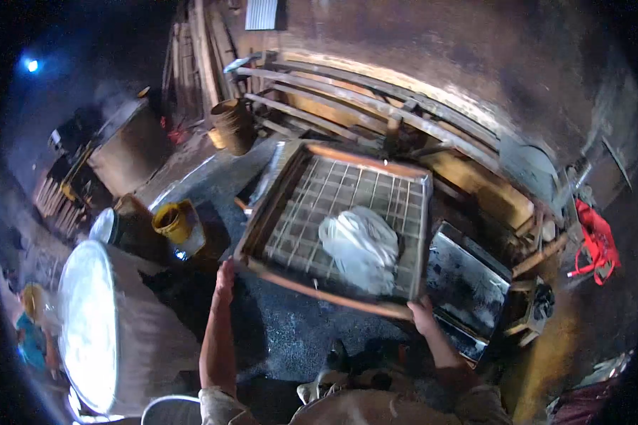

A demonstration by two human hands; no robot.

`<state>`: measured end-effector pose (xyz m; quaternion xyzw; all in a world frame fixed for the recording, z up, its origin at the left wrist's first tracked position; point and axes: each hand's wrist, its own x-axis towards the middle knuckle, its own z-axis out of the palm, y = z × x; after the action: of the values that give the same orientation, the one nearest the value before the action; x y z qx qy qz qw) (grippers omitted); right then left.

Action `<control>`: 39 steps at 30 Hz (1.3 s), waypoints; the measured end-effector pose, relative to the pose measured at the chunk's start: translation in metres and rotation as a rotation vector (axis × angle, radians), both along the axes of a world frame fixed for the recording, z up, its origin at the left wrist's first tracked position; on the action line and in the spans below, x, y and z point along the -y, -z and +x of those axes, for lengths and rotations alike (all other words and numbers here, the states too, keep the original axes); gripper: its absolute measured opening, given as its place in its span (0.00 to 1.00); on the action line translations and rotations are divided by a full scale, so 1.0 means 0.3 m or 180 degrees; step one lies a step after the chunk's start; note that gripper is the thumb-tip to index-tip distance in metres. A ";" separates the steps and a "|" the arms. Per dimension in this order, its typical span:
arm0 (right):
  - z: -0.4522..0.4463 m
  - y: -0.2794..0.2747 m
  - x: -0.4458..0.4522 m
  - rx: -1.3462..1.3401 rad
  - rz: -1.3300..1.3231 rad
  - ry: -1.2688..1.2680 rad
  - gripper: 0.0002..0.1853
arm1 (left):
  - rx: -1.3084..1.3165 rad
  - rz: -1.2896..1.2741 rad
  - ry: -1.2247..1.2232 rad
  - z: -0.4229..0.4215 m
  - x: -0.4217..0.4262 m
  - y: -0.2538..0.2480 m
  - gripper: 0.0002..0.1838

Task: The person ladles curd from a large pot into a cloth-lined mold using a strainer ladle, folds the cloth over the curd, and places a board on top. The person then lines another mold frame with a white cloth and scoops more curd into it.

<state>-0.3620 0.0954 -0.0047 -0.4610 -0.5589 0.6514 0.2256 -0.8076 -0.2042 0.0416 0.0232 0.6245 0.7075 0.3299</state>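
Observation:
In front of me I hold up a square wooden-framed tray (312, 288) with a grid of crossed strips across its bottom. A crumpled whitish cloth (361, 244) lies on the grid, right of its middle. My left hand (224, 282) grips the near left corner of the frame. At the near right corner my right hand (423, 315) is closed around the wood. The fingers of both hands are partly hidden under the frame.
A large metal drum (88, 326) with a bright top stands at my left, near a yellow bucket (170, 221). To the right is a dark rectangular metal tray (468, 280). Wooden rails (376, 106) run along the back wall; a red bag (595, 237) hangs far right.

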 end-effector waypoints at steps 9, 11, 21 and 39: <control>0.408 0.093 -0.303 -0.1128 -0.0429 0.0084 0.23 | 0.0223 -0.1289 0.2439 0.082 -0.468 0.088 0.24; 0.419 0.030 -0.351 -0.0559 -0.0319 -0.0324 0.22 | -0.1038 -0.0478 0.3258 0.001 -0.534 0.260 0.23; 0.418 0.012 -0.046 0.0787 -0.0026 0.1113 0.07 | -0.1510 -0.0388 0.3420 -0.248 -0.642 0.377 0.18; 1.046 0.389 -0.153 0.1213 -0.0150 0.1286 0.19 | -0.1612 -0.1205 0.3872 0.197 -1.224 0.675 0.15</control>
<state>-0.0483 0.1414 -0.1213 -0.6824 -0.4727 0.5076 0.2309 -0.7484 0.1631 -0.1609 0.4765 0.6713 0.2478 0.5108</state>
